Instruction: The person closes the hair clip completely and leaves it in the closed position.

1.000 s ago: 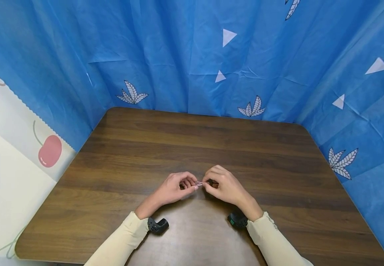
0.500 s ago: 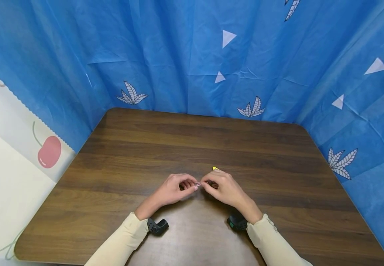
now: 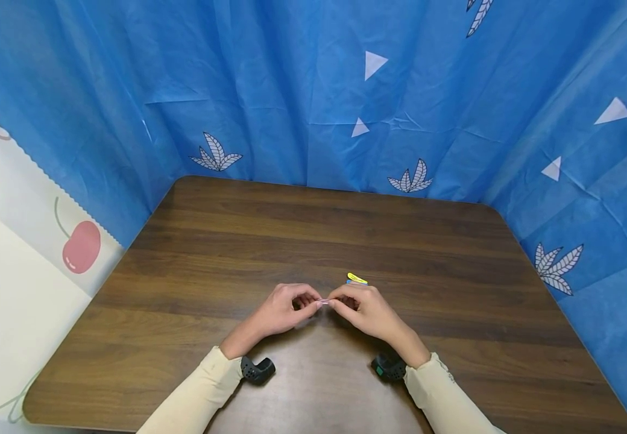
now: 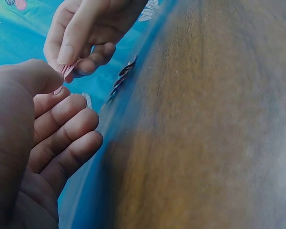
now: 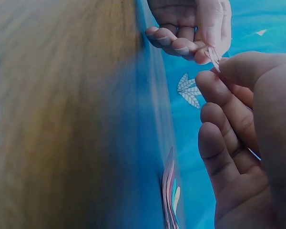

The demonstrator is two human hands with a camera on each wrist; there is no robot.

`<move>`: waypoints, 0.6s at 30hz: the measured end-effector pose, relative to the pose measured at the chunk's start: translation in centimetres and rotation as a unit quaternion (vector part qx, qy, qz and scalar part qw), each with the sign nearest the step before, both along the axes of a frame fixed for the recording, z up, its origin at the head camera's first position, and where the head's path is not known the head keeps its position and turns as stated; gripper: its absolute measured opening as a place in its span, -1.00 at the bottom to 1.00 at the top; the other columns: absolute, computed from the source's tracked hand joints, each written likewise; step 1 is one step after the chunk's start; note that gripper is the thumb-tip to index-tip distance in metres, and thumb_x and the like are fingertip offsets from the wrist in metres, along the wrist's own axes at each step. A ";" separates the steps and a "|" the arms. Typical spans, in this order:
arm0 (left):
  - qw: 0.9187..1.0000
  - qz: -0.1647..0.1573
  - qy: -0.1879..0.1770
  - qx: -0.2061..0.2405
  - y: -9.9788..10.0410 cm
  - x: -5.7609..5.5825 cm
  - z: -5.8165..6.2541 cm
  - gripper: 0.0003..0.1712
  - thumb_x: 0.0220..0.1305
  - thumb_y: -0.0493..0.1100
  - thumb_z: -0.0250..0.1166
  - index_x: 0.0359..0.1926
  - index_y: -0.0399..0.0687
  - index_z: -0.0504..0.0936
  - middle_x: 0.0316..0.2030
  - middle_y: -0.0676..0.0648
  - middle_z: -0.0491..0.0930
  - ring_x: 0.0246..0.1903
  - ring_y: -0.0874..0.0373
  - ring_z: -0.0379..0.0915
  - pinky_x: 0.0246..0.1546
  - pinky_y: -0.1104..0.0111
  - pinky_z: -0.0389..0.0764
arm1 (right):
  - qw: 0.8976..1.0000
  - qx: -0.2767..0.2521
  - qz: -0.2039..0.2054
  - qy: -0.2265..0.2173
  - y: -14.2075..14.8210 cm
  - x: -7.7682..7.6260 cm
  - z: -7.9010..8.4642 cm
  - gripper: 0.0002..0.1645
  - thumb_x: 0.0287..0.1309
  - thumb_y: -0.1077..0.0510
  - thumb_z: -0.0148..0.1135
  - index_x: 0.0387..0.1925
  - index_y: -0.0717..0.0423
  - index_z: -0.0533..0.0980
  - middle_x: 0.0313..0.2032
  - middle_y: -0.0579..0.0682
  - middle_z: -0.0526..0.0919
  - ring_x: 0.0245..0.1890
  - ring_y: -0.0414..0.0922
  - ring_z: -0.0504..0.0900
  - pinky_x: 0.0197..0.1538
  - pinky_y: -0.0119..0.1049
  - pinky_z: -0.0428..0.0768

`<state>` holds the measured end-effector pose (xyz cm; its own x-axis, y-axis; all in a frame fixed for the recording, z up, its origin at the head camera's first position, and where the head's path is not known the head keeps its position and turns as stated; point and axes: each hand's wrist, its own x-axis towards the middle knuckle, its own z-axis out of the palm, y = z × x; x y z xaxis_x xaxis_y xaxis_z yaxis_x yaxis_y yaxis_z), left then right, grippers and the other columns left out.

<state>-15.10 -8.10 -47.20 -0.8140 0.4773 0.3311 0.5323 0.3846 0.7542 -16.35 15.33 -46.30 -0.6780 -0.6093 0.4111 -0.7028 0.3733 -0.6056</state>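
Note:
A small pink snap hair clip (image 3: 325, 301) is held level between both hands, low over the front middle of the table. Its left end is pinched by the thumb and forefinger of my left hand (image 3: 286, 307). My right hand (image 3: 365, 306) pinches the other end with thumb and forefinger. Thin, nearly parallel strips of the pink clip (image 5: 213, 58) show between the fingertips in the right wrist view; the fingertips cover its ends. Just beyond my right hand lie a yellow hair clip (image 3: 356, 278) and a blue clip, partly hidden by the knuckles.
The brown wooden table (image 3: 270, 241) is bordered at the back and right by a blue curtain (image 3: 270, 90). Several clips, pink, teal and cream (image 5: 169, 195), lie in the right wrist view. A dark twisted thing (image 4: 121, 80) lies near the table edge in the left wrist view.
The right hand has sunk slightly toward me, uncovering the yellow and blue clips behind it. The pink clip's strips, spread apart before, now look closer together. The left hand has barely moved.

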 end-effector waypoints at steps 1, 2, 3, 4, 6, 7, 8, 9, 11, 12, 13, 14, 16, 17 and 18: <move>1.000 0.001 0.002 0.001 0.0 0.0 0.0 -0.91 0.29 -0.06 0.28 -0.26 0.08 0.67 -0.45 0.16 0.62 -0.45 0.41 0.51 -0.39 0.49 0.59 | 1.000 -0.003 0.000 -0.001 0.0 0.0 0.0 -0.89 0.26 0.05 0.23 -0.23 -0.09 0.64 -0.40 -0.31 0.61 -0.54 -0.38 0.43 -0.49 -0.50 0.47; 1.000 0.001 0.004 0.002 0.0 0.0 0.0 -0.91 0.29 -0.06 0.28 -0.27 0.08 0.67 -0.46 0.16 0.62 -0.46 0.41 0.51 -0.39 0.49 0.59 | 1.000 -0.008 -0.001 -0.004 0.0 0.0 0.0 -0.90 0.26 0.05 0.24 -0.23 -0.12 0.64 -0.40 -0.30 0.61 -0.54 -0.37 0.43 -0.49 -0.49 0.48; 1.000 0.002 0.006 0.002 0.0 0.0 0.0 -0.92 0.29 -0.07 0.28 -0.28 0.08 0.67 -0.47 0.17 0.61 -0.47 0.41 0.50 -0.40 0.48 0.59 | 1.000 -0.011 -0.003 -0.009 0.0 0.0 0.0 -0.91 0.26 0.05 0.24 -0.22 -0.15 0.63 -0.40 -0.30 0.61 -0.54 -0.37 0.44 -0.49 -0.48 0.48; 1.000 0.003 0.009 0.002 0.0 0.0 0.0 -0.92 0.28 -0.07 0.29 -0.29 0.08 0.67 -0.48 0.17 0.61 -0.47 0.41 0.50 -0.41 0.48 0.59 | 1.000 -0.016 -0.003 -0.012 0.0 0.0 0.0 -0.91 0.26 0.05 0.24 -0.22 -0.17 0.63 -0.41 -0.27 0.62 -0.54 -0.36 0.44 -0.49 -0.48 0.48; 1.000 0.005 0.013 0.003 0.0 0.0 0.0 -0.93 0.28 -0.08 0.29 -0.30 0.08 0.67 -0.49 0.17 0.60 -0.49 0.41 0.49 -0.43 0.47 0.58 | 1.000 -0.023 -0.004 -0.018 0.1 -0.1 0.0 -0.91 0.25 0.06 0.25 -0.22 -0.19 0.62 -0.41 -0.23 0.64 -0.53 -0.36 0.46 -0.49 -0.47 0.50; 1.000 0.005 0.014 0.003 0.0 0.0 0.0 -0.94 0.28 -0.09 0.29 -0.30 0.08 0.67 -0.50 0.17 0.60 -0.49 0.41 0.49 -0.43 0.46 0.58 | 0.999 -0.026 -0.003 -0.021 0.1 -0.1 0.0 -0.91 0.24 0.07 0.26 -0.23 -0.18 0.63 -0.42 -0.20 0.65 -0.52 -0.36 0.47 -0.49 -0.47 0.50; 1.000 0.005 0.015 0.003 0.0 0.0 0.0 -0.94 0.27 -0.09 0.30 -0.31 0.07 0.67 -0.50 0.17 0.59 -0.49 0.41 0.48 -0.44 0.46 0.58 | 0.999 -0.028 -0.002 -0.026 0.1 -0.1 -0.1 -0.91 0.23 0.08 0.27 -0.23 -0.18 0.63 -0.42 -0.19 0.65 -0.51 -0.36 0.49 -0.48 -0.47 0.51; 1.000 0.005 0.017 0.003 0.0 0.0 0.0 -0.94 0.27 -0.10 0.30 -0.31 0.07 0.67 -0.50 0.18 0.59 -0.50 0.41 0.48 -0.44 0.46 0.58 | 0.999 -0.028 -0.003 -0.028 0.0 -0.1 -0.1 -0.90 0.23 0.09 0.28 -0.23 -0.18 0.63 -0.41 -0.18 0.66 -0.50 -0.36 0.50 -0.47 -0.48 0.52; 1.000 0.005 0.019 0.003 -0.1 0.0 0.0 -0.95 0.27 -0.11 0.30 -0.31 0.06 0.66 -0.51 0.18 0.59 -0.50 0.41 0.48 -0.44 0.45 0.58 | 0.999 -0.030 -0.002 -0.029 0.0 -0.1 -0.2 -0.89 0.20 0.13 0.30 -0.23 -0.14 0.64 -0.42 -0.17 0.67 -0.49 -0.35 0.52 -0.47 -0.48 0.53; 1.000 0.005 0.021 0.002 -0.1 0.0 0.0 -0.95 0.27 -0.11 0.30 -0.31 0.06 0.66 -0.51 0.18 0.59 -0.50 0.41 0.48 -0.45 0.45 0.58 | 0.999 -0.031 -0.002 -0.029 0.0 0.0 -0.2 -0.89 0.19 0.14 0.31 -0.24 -0.13 0.64 -0.42 -0.17 0.67 -0.49 -0.35 0.53 -0.47 -0.47 0.53; 1.000 0.004 0.023 0.002 -0.1 0.0 -0.1 -0.95 0.27 -0.12 0.29 -0.31 0.05 0.66 -0.51 0.18 0.59 -0.50 0.41 0.48 -0.45 0.45 0.58 | 0.999 -0.033 -0.002 -0.029 0.0 0.0 -0.2 -0.88 0.18 0.15 0.31 -0.23 -0.12 0.64 -0.42 -0.18 0.67 -0.48 -0.33 0.54 -0.46 -0.46 0.54; 1.000 0.004 0.025 0.002 -0.1 0.0 -0.1 -0.95 0.28 -0.12 0.29 -0.31 0.05 0.66 -0.51 0.18 0.59 -0.50 0.41 0.48 -0.45 0.45 0.58 | 0.999 -0.034 -0.002 -0.030 0.0 0.0 -0.2 -0.88 0.18 0.15 0.32 -0.23 -0.13 0.64 -0.41 -0.19 0.67 -0.48 -0.32 0.54 -0.46 -0.45 0.54; 1.000 0.004 0.027 0.001 0.0 0.0 -0.1 -0.94 0.28 -0.12 0.29 -0.31 0.04 0.67 -0.50 0.18 0.59 -0.50 0.41 0.48 -0.45 0.45 0.58 | 0.999 -0.034 -0.003 -0.031 0.0 0.0 -0.2 -0.87 0.18 0.15 0.32 -0.23 -0.12 0.64 -0.41 -0.20 0.66 -0.48 -0.31 0.55 -0.45 -0.43 0.55; 1.000 0.004 0.028 0.000 0.0 0.0 -0.1 -0.94 0.28 -0.12 0.29 -0.31 0.04 0.67 -0.50 0.18 0.59 -0.50 0.42 0.48 -0.45 0.45 0.58 | 0.999 -0.032 -0.003 -0.034 0.0 0.1 -0.2 -0.88 0.19 0.13 0.31 -0.22 -0.14 0.63 -0.40 -0.22 0.66 -0.47 -0.31 0.56 -0.44 -0.43 0.56; 1.000 0.004 0.027 0.000 0.0 0.0 -0.1 -0.93 0.28 -0.11 0.29 -0.31 0.04 0.67 -0.50 0.18 0.59 -0.50 0.42 0.48 -0.45 0.45 0.58 | 0.999 -0.031 -0.003 -0.036 0.0 0.1 -0.2 -0.88 0.20 0.12 0.30 -0.22 -0.15 0.63 -0.39 -0.23 0.66 -0.47 -0.31 0.56 -0.43 -0.42 0.56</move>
